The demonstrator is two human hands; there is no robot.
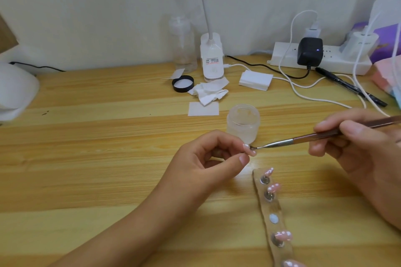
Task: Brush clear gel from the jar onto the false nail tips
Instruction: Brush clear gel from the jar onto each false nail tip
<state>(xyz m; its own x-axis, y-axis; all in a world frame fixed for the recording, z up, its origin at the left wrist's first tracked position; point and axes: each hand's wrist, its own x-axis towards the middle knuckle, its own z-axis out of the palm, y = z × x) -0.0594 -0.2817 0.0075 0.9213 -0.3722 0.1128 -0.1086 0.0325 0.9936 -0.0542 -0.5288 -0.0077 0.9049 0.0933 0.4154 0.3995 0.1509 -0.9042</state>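
My left hand [208,158] pinches a pink false nail tip [249,150] with white dots between thumb and forefinger. My right hand [355,147] grips a brown-handled gel brush [303,137], and its bristle end touches that nail tip. Just behind the two stands the open frosted gel jar [243,123]. A clear holder strip [272,217] lies at the front right with several more pink dotted nail tips [282,235] on metal stands and one bare white pad.
The jar's black lid [182,83], a crumpled tissue [209,91] and white wipes [203,109] lie behind the jar. A lamp base [212,58], power strip [321,58] with cables, a black pen [349,86] and a white curing lamp [15,91] line the wooden desk.
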